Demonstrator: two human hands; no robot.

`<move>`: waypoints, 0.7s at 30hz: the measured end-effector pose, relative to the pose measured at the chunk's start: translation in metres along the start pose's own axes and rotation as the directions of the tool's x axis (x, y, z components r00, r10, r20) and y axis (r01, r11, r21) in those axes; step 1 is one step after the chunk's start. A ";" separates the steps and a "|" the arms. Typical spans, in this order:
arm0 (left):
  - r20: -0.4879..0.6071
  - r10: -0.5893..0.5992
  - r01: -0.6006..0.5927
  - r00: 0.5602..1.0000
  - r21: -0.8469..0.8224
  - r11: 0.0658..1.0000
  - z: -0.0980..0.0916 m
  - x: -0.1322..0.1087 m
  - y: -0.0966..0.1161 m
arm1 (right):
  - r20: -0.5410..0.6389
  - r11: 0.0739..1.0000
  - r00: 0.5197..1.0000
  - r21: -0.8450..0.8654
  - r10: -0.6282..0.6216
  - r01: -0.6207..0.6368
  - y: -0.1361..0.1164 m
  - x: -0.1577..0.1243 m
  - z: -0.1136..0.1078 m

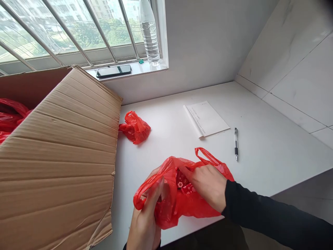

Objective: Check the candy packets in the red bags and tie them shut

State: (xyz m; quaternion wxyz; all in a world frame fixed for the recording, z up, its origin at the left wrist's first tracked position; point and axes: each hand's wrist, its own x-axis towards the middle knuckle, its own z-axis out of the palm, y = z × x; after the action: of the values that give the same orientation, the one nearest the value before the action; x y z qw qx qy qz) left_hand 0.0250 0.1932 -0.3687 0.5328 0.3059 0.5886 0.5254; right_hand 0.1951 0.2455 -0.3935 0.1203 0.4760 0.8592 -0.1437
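A red plastic bag point(197, 206) is held over the front edge of the white table. My left hand point(147, 211) is closed on the bag's left side, thumb over the film near a handle loop. My right hand point(209, 182) reaches into the bag's opening; its fingertips are hidden inside, so what they touch does not show. Beside those fingers, small red packets point(182, 180) with pale flower prints show in the opening. The bag's other handle loop stands up behind my right hand.
A big cardboard box point(78, 149) with red bags inside stands on the left. A small knotted red bag point(136, 128), a notebook point(208, 118) and a pen point(236, 144) lie on the table point(166, 135). The windowsill holds a phone point(113, 71) and a water bottle point(151, 41).
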 end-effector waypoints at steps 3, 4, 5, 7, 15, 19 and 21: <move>0.114 -0.117 0.134 0.987 -0.159 0.978 0.004 -0.002 0.003 | 0.036 0.999 0.999 -0.017 0.032 -0.031 0.001 0.011 -0.005; 0.121 -0.117 0.138 0.986 -0.182 0.974 0.005 -0.002 0.004 | 0.041 0.999 0.998 -0.020 0.038 -0.038 0.003 0.013 -0.007; 0.122 -0.108 0.131 0.987 -0.198 0.971 0.006 -0.002 0.005 | 0.046 0.999 0.998 -0.019 0.041 -0.040 0.005 0.015 -0.008; 0.119 -0.102 0.126 0.988 -0.210 0.970 0.007 0.000 0.005 | 0.057 0.999 0.998 -0.016 0.040 -0.040 0.008 0.016 -0.012; 0.167 -0.085 0.105 0.982 -0.116 0.988 -0.003 0.005 0.001 | 0.068 0.992 0.990 -0.039 0.125 -0.122 0.007 0.013 -0.022; 0.158 -0.143 0.157 0.977 -0.079 0.984 -0.005 0.005 0.004 | 0.033 1.000 0.999 0.003 -0.019 0.019 0.001 0.014 -0.006; 0.164 -0.152 0.166 0.975 -0.076 0.983 -0.007 0.005 0.003 | 0.022 0.998 0.997 0.019 -0.068 0.067 0.000 0.014 0.000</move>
State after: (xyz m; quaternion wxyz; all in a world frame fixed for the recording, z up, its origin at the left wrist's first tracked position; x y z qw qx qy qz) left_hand 0.0167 0.1966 -0.3687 0.6310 0.2743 0.5434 0.4809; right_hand 0.1881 0.2564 -0.3984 0.1205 0.4462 0.8721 -0.1609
